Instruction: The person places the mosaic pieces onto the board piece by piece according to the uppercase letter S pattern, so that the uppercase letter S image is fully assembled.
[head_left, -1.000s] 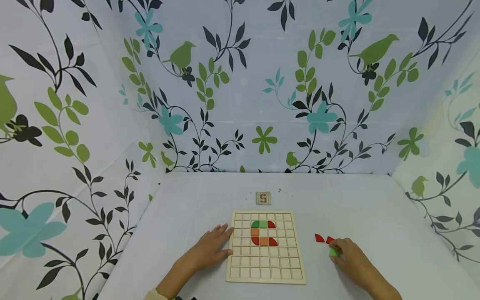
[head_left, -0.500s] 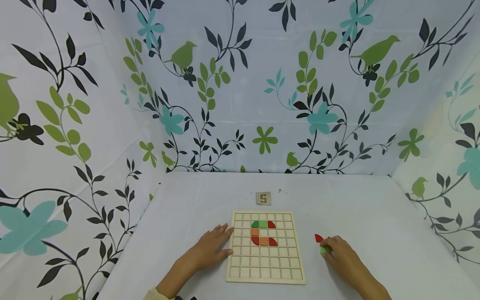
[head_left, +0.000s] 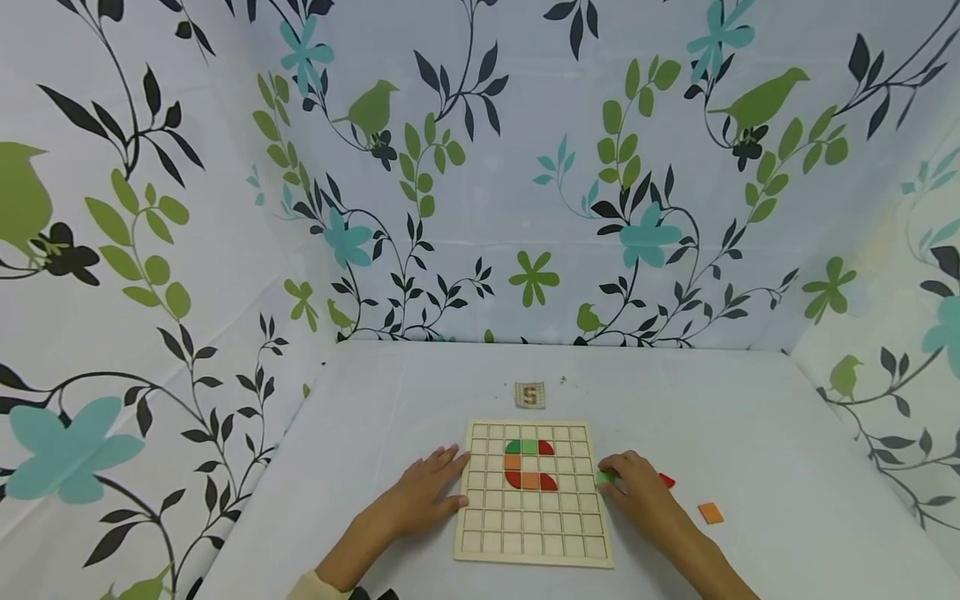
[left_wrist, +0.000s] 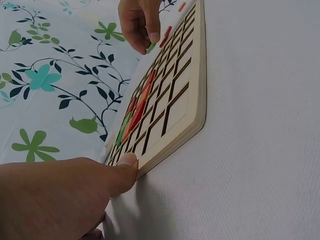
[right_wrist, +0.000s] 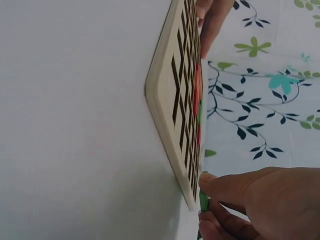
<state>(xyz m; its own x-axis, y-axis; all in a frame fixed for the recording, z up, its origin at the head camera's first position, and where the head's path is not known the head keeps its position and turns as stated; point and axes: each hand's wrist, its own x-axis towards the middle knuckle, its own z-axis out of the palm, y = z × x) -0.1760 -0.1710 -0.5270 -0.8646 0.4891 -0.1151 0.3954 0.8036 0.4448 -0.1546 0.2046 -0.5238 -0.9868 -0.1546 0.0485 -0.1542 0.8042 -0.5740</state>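
Observation:
A pale wooden grid board lies on the white table, with red, orange and green tiles set in its upper middle cells. My left hand rests against the board's left edge, fingers extended; in the left wrist view its thumb touches the rim. Just beyond the board's right edge, my right hand pinches a light green tile. That tile shows between thumb and fingers in the right wrist view, partly covered by them.
A red tile peeks out behind the right hand, partly hidden. To the right of the right forearm lies an orange square tile. Behind the board is a small card bearing an S pattern. Leaf-patterned cloth hangs around the table.
My right hand has moved left with the green tile, from beside the loose red tiles to the board's right edge. An orange tile has come into view. The left hand stays put.

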